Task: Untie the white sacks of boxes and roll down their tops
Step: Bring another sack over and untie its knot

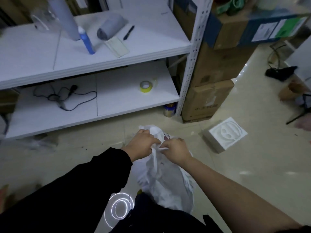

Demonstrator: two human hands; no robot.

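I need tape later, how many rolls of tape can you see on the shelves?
1: a yellow tape roll on the lower shelf, toward its right end. Others may be hidden outside the view.

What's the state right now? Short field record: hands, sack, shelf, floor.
left hand: grips the sack's gathered top
right hand: pinches the tie at the knot
sack: white, on the floor, top still bunched
shelf: tape roll, cable
floor: white box, stacked cartons
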